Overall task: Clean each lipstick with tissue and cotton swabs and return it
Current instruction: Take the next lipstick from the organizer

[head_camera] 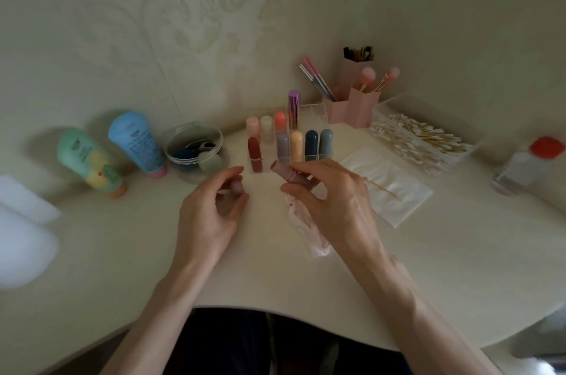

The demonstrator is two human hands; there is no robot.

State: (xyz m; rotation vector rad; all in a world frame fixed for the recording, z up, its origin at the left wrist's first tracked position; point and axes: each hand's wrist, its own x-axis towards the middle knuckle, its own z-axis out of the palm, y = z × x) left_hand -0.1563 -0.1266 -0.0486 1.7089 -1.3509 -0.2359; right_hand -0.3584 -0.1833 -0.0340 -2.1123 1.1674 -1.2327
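Evidently wiping is about done: the right hand (330,200) pinches the mauve lipstick (286,175) above a stained tissue (306,227), and the left hand (211,209) curls round its cap (237,187). Next, probably: capping, then back into the rack (312,113).

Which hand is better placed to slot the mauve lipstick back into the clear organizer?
Right, probably. The right hand grips the mauve lipstick just in front of the clear organizer; the left hand holds only what looks like its cap.
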